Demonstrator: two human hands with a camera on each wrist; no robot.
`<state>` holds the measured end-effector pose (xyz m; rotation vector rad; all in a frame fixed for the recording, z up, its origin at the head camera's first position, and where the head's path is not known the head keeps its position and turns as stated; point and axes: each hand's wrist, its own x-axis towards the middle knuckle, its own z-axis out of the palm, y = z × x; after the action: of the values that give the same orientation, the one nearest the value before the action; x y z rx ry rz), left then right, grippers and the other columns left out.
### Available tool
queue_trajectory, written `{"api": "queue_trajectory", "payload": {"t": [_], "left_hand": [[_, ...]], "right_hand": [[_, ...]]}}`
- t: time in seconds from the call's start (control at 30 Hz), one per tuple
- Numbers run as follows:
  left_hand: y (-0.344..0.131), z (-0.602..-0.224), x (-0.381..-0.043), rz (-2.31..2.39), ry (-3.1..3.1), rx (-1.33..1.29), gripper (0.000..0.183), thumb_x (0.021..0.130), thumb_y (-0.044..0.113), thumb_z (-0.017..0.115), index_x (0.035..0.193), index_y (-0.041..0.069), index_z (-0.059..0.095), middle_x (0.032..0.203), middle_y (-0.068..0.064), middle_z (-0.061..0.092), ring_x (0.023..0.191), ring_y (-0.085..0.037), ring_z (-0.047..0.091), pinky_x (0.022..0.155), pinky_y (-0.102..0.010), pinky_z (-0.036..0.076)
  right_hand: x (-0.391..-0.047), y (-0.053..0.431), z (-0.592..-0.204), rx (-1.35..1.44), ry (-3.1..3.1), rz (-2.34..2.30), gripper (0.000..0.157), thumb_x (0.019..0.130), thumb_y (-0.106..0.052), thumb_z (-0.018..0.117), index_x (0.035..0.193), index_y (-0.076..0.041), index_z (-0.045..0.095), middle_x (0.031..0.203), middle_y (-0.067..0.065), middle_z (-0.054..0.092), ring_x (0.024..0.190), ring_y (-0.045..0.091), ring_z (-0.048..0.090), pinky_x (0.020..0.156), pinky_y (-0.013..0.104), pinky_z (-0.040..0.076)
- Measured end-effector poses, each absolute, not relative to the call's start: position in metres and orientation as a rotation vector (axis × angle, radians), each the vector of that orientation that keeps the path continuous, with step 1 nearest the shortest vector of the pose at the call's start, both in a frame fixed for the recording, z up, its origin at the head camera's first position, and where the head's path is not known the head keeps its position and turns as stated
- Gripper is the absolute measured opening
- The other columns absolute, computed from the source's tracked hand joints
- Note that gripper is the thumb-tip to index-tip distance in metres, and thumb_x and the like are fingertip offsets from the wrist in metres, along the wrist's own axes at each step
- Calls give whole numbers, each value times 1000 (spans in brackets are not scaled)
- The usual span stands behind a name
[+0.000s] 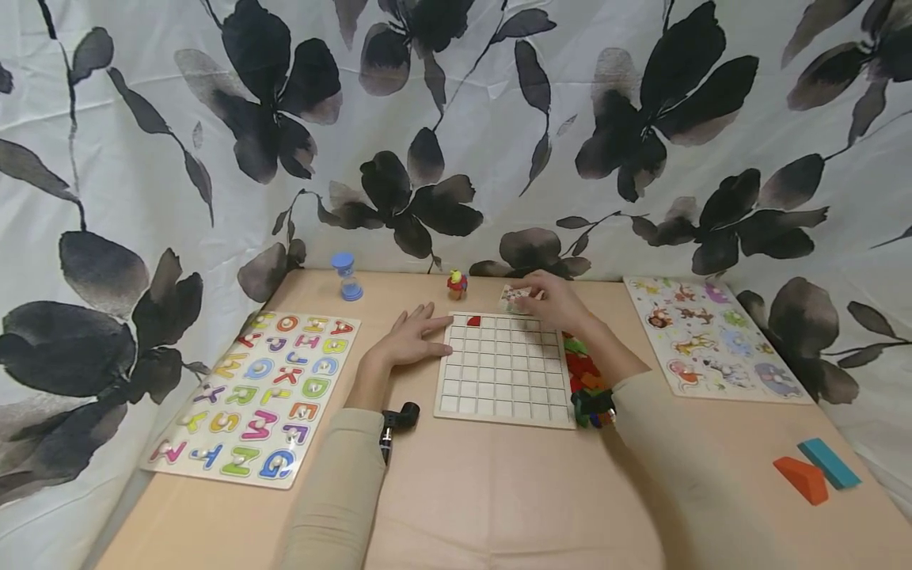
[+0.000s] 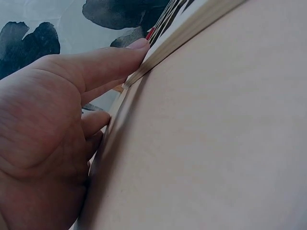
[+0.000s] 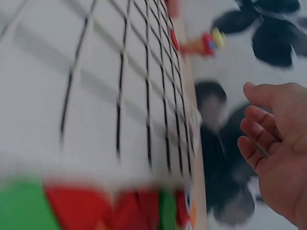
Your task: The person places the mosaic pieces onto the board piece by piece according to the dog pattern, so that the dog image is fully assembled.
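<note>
A white grid board (image 1: 506,372) with black lines lies in the middle of the table. One red piece (image 1: 473,321) sits in its top row. My left hand (image 1: 408,340) rests at the board's left edge, its thumb touching the rim (image 2: 177,43) in the left wrist view. Beyond the board's far edge, my right hand (image 1: 552,299) is beside a small picture card (image 1: 511,299). In the right wrist view that hand (image 3: 283,139) has loosely bent fingers, with nothing seen between them. Red, green and orange pieces (image 1: 583,368) lie along the board's right side, partly hidden by the right arm.
An alphabet puzzle board (image 1: 245,404) lies at left, an animal puzzle board (image 1: 712,336) at right. A blue sand timer (image 1: 347,277) and a small colourful figure (image 1: 457,285) stand at the back. Orange (image 1: 803,479) and teal (image 1: 830,463) blocks lie at right front.
</note>
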<state>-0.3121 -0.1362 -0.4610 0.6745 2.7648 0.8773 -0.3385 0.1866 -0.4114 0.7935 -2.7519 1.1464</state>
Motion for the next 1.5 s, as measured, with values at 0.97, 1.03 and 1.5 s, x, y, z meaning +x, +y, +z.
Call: {"api": "queue_trajectory", "payload": {"t": [0.97,1.03,1.5], "left_hand": [[-135,-461,-311,870,2771,654,68,82,51,67,143,29,46,159,-14,17,148,-31,5,118,-51,-4],[-135,-462,-312,868,2773,659,68,82,51,67,143,29,46,159,-14,17,148,-31,5,118,-51,-4],[-135,-460,-310,878,2774,662,67,83,50,67,143,28,47,159,-14,16,148,-31,5,118,-51,-4]], "right_hand": [[-342,279,-453,261,-2850,1268,21,89,-13,68,109,-6,65,96,12,63,85,29,54,75,35,49],[-341,280,-451,248,-2784,1383,23,90,-15,67,111,-5,65,99,12,64,85,29,56,73,33,53],[-338,219,-421,596,-2586,1626,30,90,-9,67,119,-3,64,104,16,63,90,32,66,77,41,58]]}}
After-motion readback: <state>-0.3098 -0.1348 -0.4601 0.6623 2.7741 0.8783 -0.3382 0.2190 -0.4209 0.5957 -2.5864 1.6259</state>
